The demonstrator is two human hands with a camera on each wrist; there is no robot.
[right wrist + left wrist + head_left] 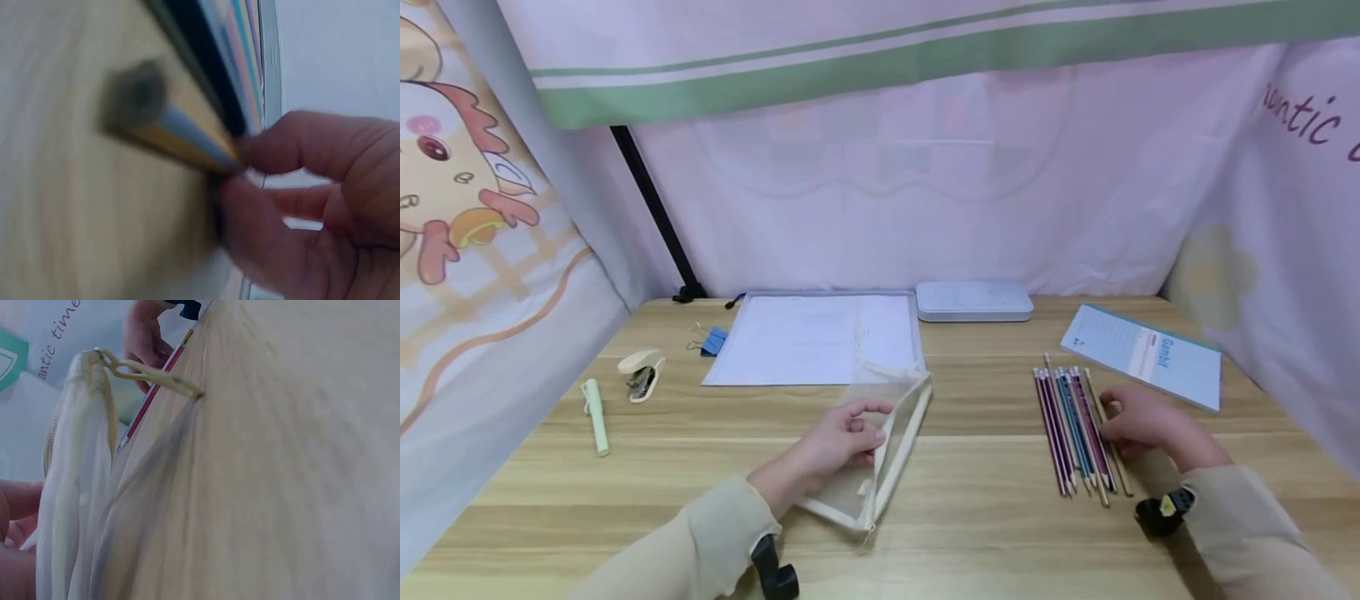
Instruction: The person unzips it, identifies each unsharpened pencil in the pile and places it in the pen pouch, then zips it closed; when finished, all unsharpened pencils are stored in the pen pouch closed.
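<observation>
**Op A:** Starting at my left: a pale green pen (596,416) lies on the wooden desk (700,467), with a cream stapler (641,373) just beside it and blue binder clips (711,340) farther back.

**Op B:** And the pouch?

**Op A:** The pouch (880,454) sits near the middle of the desk, in front of a clear folder (816,337) of white paper. It's a flat, long case of cream mesh cloth with a zip along its edge. From the left wrist view I see the weave is fine and limp, and a cord pull (147,374) hangs off the zip end. My left hand (838,437) grips its upper edge, fingers curled over the cloth.

**Op B:** Behind that?

**Op A:** A rounded, smooth white box (973,300) at the desk's back edge.

**Op B:** Now the right side.

**Op A:** The pencils (1075,429) lie in a tight row, slim painted shafts in purple, teal and wood tones, tips towards me. My right hand (1142,425) rests at their right edge; up close, thumb and finger pinch one yellow pencil (181,140) with a dark butt end. A blue-edged booklet (1146,354) lies behind.
</observation>
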